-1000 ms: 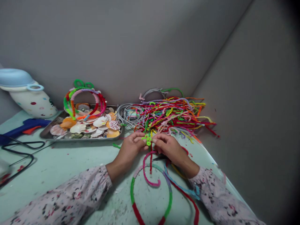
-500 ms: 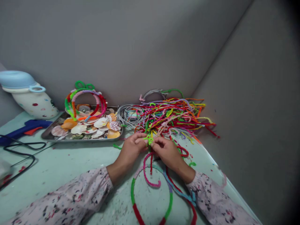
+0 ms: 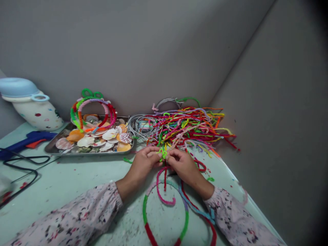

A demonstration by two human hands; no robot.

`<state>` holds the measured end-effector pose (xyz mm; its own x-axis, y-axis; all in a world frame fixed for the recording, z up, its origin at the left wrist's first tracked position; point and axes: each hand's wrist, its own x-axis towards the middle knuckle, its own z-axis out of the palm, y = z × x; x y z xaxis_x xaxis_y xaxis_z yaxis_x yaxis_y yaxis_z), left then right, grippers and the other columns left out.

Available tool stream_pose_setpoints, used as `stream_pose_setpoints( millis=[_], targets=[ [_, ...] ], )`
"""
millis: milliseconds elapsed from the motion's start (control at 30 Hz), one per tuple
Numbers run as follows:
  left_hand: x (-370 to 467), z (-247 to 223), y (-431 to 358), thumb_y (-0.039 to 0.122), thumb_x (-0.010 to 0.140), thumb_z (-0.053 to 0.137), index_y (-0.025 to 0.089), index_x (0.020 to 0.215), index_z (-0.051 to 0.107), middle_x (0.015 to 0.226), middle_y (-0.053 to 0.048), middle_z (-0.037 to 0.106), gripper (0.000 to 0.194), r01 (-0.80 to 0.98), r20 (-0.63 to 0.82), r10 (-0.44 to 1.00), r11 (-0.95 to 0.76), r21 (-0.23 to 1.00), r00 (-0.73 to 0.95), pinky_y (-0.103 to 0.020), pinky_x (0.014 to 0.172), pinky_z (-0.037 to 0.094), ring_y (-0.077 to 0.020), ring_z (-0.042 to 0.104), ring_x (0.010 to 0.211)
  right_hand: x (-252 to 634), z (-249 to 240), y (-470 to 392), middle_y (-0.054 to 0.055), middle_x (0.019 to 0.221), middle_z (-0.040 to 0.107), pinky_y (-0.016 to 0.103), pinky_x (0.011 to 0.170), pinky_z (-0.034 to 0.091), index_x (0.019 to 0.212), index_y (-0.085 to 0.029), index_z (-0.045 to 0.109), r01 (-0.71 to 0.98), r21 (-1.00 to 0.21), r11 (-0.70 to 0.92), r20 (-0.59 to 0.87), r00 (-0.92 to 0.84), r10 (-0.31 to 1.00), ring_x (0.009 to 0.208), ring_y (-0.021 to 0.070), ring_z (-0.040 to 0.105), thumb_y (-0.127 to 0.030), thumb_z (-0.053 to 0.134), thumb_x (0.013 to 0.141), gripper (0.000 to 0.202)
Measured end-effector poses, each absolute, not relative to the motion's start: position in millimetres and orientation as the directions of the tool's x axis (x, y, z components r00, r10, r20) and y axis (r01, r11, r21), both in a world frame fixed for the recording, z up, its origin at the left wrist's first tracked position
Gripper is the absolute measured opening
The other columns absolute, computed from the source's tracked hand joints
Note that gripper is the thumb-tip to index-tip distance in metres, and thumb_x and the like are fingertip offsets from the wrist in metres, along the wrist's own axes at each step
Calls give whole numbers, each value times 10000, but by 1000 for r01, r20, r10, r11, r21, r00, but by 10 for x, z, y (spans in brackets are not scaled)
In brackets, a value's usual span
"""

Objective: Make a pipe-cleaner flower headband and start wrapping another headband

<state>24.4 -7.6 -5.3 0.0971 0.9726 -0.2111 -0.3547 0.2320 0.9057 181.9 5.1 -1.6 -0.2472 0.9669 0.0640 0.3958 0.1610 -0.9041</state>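
Both hands meet over the mint-green table (image 3: pixel 89 181), each pinching the same lime-green looped pipe cleaner (image 3: pixel 163 154), which sits between the fingertips just short of the heap. The left hand (image 3: pixel 143 164) grips its left side between thumb and forefinger, while the right hand (image 3: pixel 183 167) grasps the right side the same way; a fingertip hold from two sides probably suits something so small and bendy, letting one hand steady it as the other shapes it. The forearms come in from either side, which leaves the piece in plain sight between them. The heap of coloured pipe cleaners (image 3: pixel 192 126) lies straight beyond the hands, presumably so that strands are within easy reach, with grey wire coils (image 3: pixel 133 119) at its left. Farther left, a metal tray (image 3: pixel 89 153) gathers the seashells (image 3: pixel 87 140), its raised rim likely keeping them from scattering, and wrapped hoops (image 3: pixel 112 112) stand upright on top, perhaps to save table space. A blue glue gun (image 3: pixel 15 145) lies at the left, well apart from the hands. Nearer the body, a multicoloured wrapped band (image 3: pixel 145 212) lies flat below the hands, a magenta curled pipe cleaner (image 3: pixel 164 201) inside its curve. Something dark shows under the right hand, too hidden to identify.
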Motion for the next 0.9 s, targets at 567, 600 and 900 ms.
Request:
stream_pose_setpoints(
  millis=[567,600,900],
  targets=[
    [236,-9,-65,141,741,665,137,950,553,768,-42,664,237,-332,-234,972,231,914,30,-201,605,537,-133,675,689,2268,424,183,-4,684,616,220,568,384,767,-167,650,644,-709,286,-74,-471,879,612,121,527,-241,539,781,134],
    [236,-11,-63,149,742,668,137,951,554,768,-40,662,239,-340,-224,974,222,914,35,-203,615,540,-131,673,689,2289,427,178,-2,694,629,219,577,379,765,-170,660,674,-661,330,-93,-510,855,625,122,537,-214,533,775,135],
    [226,-40,-62,125,689,701,149,967,573,842,-32,665,307,-407,-150,986,167,898,75,-240,725,541,-126,668,742,2369,396,81,4,698,671,231,565,326,752,-202,680,803,-369,468,-169,-553,816,603,126,540,-153,557,741,133]
  ],
)
